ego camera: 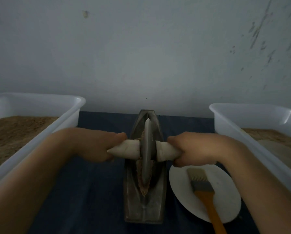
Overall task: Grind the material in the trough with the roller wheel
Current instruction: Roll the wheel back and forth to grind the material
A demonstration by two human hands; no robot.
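Head view: my left hand point(97, 146) and right hand point(197, 149) clench roller wheel point(146, 152) handles; wheel upright in trough point(144, 206), brown material point(144, 186) toward 6 o'clock.

Dull metal trough point(144, 208), glossy plastic tubs point(70, 115)

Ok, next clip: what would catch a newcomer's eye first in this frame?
The grey roller wheel standing on edge in the long metal trough at centre, with the left hand and right hand each gripping a pale handle either side of it. Brownish material lies in the groove along the wheel. Next, the orange-handled brush on a white plate to the right, between two white tubs holding brown granules.
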